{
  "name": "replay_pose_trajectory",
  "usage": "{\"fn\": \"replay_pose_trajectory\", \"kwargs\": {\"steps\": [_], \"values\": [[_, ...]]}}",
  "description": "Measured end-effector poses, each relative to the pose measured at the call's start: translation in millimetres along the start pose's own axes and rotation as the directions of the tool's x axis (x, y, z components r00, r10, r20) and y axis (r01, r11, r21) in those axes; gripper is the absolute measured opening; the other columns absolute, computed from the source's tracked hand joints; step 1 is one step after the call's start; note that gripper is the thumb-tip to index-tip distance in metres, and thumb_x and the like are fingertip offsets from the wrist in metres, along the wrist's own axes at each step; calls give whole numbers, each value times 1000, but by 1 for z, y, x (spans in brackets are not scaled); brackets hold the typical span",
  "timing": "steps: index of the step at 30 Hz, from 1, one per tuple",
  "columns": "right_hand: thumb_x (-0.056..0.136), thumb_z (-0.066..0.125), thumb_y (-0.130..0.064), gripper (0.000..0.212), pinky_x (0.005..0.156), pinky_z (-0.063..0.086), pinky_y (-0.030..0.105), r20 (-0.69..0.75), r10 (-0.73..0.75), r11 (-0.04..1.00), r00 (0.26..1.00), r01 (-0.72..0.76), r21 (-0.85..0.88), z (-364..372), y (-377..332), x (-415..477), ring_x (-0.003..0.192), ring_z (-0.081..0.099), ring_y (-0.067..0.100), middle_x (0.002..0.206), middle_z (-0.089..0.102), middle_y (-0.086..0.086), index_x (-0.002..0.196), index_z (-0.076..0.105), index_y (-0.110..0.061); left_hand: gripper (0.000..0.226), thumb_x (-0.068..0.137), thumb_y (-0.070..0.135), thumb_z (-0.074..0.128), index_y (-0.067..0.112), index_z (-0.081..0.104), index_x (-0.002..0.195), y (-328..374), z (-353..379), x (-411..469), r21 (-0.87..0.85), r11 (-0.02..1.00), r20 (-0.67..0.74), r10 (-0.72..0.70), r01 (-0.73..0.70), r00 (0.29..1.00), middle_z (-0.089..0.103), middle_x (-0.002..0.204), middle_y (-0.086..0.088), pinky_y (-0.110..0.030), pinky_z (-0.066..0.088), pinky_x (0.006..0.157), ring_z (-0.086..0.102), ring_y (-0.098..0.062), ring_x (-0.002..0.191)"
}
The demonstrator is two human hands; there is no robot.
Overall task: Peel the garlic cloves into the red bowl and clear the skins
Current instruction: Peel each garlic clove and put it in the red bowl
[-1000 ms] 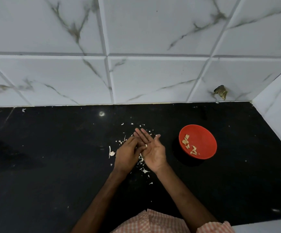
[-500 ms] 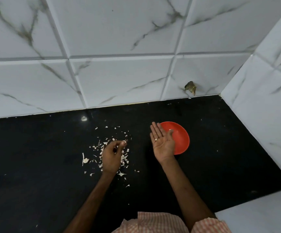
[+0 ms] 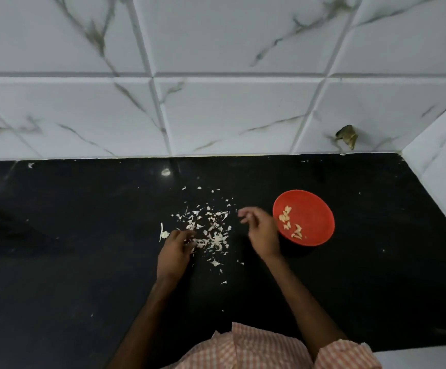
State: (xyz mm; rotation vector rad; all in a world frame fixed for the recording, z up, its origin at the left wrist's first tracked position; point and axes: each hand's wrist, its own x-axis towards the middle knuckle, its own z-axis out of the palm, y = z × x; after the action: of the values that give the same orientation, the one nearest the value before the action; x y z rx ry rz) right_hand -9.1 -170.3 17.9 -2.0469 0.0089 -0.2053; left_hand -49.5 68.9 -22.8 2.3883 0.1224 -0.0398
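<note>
On black counter: red bowl holds peeled cloves; right hand loose beside; left hand among skins, grip unclear.

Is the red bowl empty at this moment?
No, several pale peeled garlic cloves lie inside the red bowl, while the skins are scattered on the black counter to its left.

No text, label, brand, number or sign can be read anywhere here. The round red plastic bowl, the glossy black stone bench and the white marble-veined wall tiles show only plain, unmarked surfaces.
</note>
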Motion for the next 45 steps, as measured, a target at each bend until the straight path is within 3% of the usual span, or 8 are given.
{"fn": "replay_pose_trajectory", "kwargs": {"steps": [6, 12, 17, 22, 28, 32, 38, 45], "values": [[98, 54, 2, 51, 123, 26, 34, 579, -99, 886, 809, 337, -319, 74, 13, -30, 150, 24, 20, 160, 37, 4, 147, 50, -13, 32, 95, 23, 65, 18, 66, 126, -11, 10, -3, 176, 976, 110, 110, -129, 988, 57, 119, -2, -36, 53, 81, 55, -19, 111], [85, 51, 18, 49, 108, 45, 34, 571, -138, 778, 810, 445, -444, 69, 13, -31, 127, 51, 24, 135, 57, 9, 128, 63, -3, 19, 99, 23, 57, 13, 63, 114, -10, 10, 8, 196, 970, 148, 115, -143, 982, 56, 112, -3, -37, 52, 76, 58, -22, 101], [95, 62, -5, 17, 92, 51, 33, 433, -89, 855, 897, 292, -428, 74, 4, -20, 103, 61, 22, 107, 68, 7, 108, 72, -7, 29, 98, 18, 59, 11, 61, 126, -23, 8, 9, 155, 975, 142, 137, -159, 980, 57, 119, -6, -40, 54, 84, 58, -23, 106], [98, 56, -3, 26, 90, 48, 25, 386, -40, 847, 922, 236, -476, 77, -11, -9, 104, 64, 19, 115, 69, 7, 120, 69, -9, 18, 96, 13, 64, 5, 68, 111, -33, 6, 11, 37, 985, 37, 169, -170, 985, 58, 108, -5, -32, 54, 85, 53, -10, 95], [101, 57, -16, 20, 78, 47, 29, 297, -17, 793, 955, 194, -578, 94, -29, 2, 109, 59, 12, 112, 69, -10, 114, 69, -25, 13, 90, 32, 71, 23, 64, 84, -18, -19, 15, -290, 953, -96, -120, 88, 988, 66, 87, 17, -19, 46, 69, 61, 1, 81], [102, 55, -27, 21, 85, 51, 35, 353, 23, 781, 935, 204, -590, 108, -30, 2, 119, 49, 12, 122, 60, -8, 120, 66, -23, 9, 85, 16, 78, 23, 73, 84, -19, -33, 24, -500, 854, -119, -232, 144, 965, 74, 85, 14, -25, 55, 81, 67, 4, 81], [101, 60, -25, 15, 77, 58, 40, 221, 35, 995, 975, -14, -95, 119, -48, -8, 82, 67, 10, 86, 71, -9, 97, 73, -19, 19, 85, 6, 76, 24, 77, 92, -3, -45, 28, -639, 759, -74, -222, 125, 972, 77, 87, 10, -22, 55, 79, 72, -3, 85], [92, 70, -7, 10, 67, 63, 40, 197, 147, 975, 969, -176, 138, 114, -58, -14, 73, 71, 17, 81, 72, 1, 89, 70, -17, 13, 81, 1, 78, 13, 76, 87, 14, -50, 23, -511, 859, -103, -87, 22, 991, 76, 82, 7, -12, 54, 73, 71, 1, 79]]}}
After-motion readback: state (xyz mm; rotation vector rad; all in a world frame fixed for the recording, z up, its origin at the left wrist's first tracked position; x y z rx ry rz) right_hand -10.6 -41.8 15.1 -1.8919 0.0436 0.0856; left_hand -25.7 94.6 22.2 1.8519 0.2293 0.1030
